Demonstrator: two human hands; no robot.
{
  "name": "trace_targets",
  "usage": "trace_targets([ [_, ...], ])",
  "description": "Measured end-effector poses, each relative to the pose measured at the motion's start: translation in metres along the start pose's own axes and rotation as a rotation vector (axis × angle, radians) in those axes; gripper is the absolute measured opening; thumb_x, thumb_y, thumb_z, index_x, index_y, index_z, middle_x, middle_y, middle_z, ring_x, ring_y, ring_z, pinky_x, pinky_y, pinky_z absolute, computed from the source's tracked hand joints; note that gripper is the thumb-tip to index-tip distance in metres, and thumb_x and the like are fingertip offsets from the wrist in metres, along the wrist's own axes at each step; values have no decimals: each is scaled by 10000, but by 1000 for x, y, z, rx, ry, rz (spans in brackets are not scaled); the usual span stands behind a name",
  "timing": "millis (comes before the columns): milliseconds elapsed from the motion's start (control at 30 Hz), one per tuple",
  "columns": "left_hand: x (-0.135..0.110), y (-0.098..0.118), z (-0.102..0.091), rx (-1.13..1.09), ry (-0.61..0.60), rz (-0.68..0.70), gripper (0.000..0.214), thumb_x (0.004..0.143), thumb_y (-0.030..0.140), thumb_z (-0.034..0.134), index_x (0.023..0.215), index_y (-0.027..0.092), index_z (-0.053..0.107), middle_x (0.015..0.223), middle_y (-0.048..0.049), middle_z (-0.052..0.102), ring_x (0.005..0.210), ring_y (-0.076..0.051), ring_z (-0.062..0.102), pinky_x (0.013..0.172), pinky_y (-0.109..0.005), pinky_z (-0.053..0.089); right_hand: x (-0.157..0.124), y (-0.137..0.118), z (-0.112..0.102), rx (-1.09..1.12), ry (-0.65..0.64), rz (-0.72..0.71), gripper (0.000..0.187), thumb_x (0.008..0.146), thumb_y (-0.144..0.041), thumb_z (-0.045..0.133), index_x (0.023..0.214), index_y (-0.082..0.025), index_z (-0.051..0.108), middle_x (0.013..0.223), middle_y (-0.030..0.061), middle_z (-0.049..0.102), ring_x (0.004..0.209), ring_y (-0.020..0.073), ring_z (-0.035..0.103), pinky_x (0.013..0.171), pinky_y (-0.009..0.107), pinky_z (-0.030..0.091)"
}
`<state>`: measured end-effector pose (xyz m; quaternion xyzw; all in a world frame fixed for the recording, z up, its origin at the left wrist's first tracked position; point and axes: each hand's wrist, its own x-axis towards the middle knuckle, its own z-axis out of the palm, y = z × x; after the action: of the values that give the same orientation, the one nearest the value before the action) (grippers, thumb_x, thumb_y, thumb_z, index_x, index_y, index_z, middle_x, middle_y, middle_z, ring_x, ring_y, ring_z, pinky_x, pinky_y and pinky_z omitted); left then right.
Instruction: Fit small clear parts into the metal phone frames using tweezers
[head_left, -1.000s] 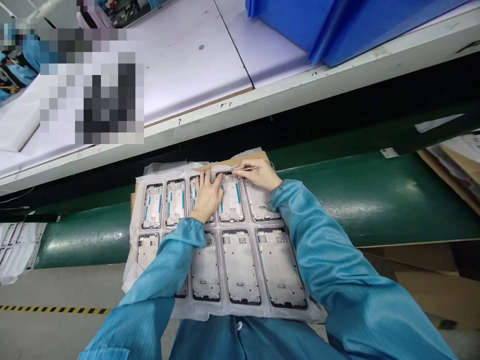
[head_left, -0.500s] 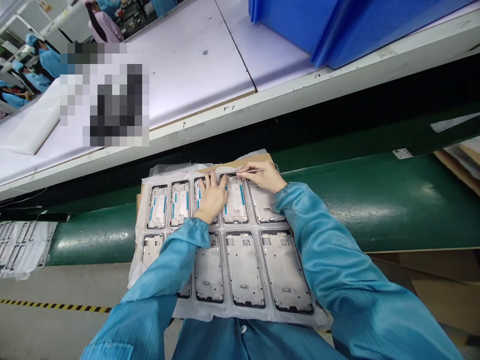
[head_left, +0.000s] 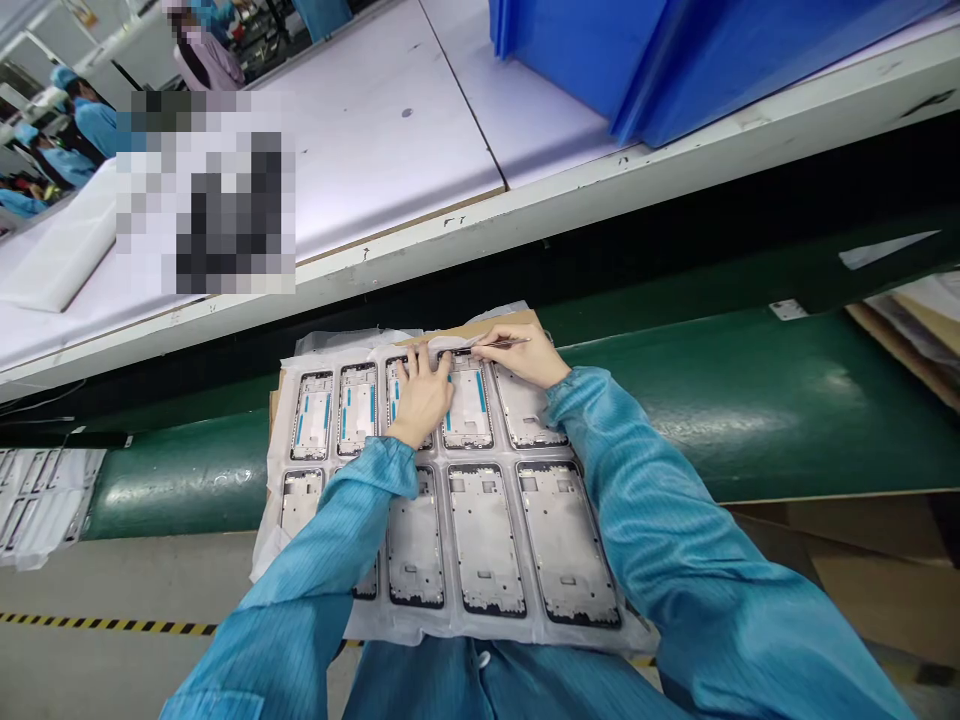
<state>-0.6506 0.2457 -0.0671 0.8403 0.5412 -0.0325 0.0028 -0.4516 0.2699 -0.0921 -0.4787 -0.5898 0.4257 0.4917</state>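
A white plastic tray (head_left: 442,625) holds two rows of phone mid-frames. Several frames in the far row, such as this phone frame (head_left: 470,405), carry blue strips; the near-row frames, like this phone frame (head_left: 486,540), show none. My left hand (head_left: 421,395) lies palm down with fingers spread, over the third far-row frame and its neighbour's edge. At that neighbour's top edge, my right hand (head_left: 529,355) pinches thin metal tweezers (head_left: 504,343), their tips beside my left fingers. The right hand partly covers the far-right frame.
The tray rests over a green conveyor belt (head_left: 757,400). Beyond it runs a white bench (head_left: 360,130) with a raised edge and a blue bin (head_left: 585,60). Another tray of frames (head_left: 45,500) sits at left, cardboard (head_left: 900,340) at right. Co-workers (head_left: 94,115) sit far left.
The whole view has shifted slightly. Both hands keep nearly the same place on the tray, and the tweezers stay at the same frame's top edge.
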Motion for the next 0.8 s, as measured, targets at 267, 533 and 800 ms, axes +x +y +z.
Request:
trace_targets([
  [267,3,1,-3,35,49,-12,463,953,253,477,1410,187,512,1469,-219,473,1420,-404,376,1110,-604,353,2,-10,-5,74,94,46,437,691,-644,805,721,-224,690,683,49,729,656,248,694,665,408,581],
  [533,4,2,-2,-5,69,-31,445,951,240,482,1387,169,532,1426,-226,506,1390,-387,407,1120,-608,318,-76,-54,-35,-522,206,57,346,1015,-473,428,799,-244,573,829,104,683,751,277,681,712,407,536],
  [800,-1,4,1,-88,77,-99,474,959,272,469,1431,224,489,1491,-203,468,1424,-379,356,1120,-610,304,-116,-61,21,-1116,90,440,394,954,-467,601,1193,-156,572,1162,162,663,964,310,715,717,348,501],
])
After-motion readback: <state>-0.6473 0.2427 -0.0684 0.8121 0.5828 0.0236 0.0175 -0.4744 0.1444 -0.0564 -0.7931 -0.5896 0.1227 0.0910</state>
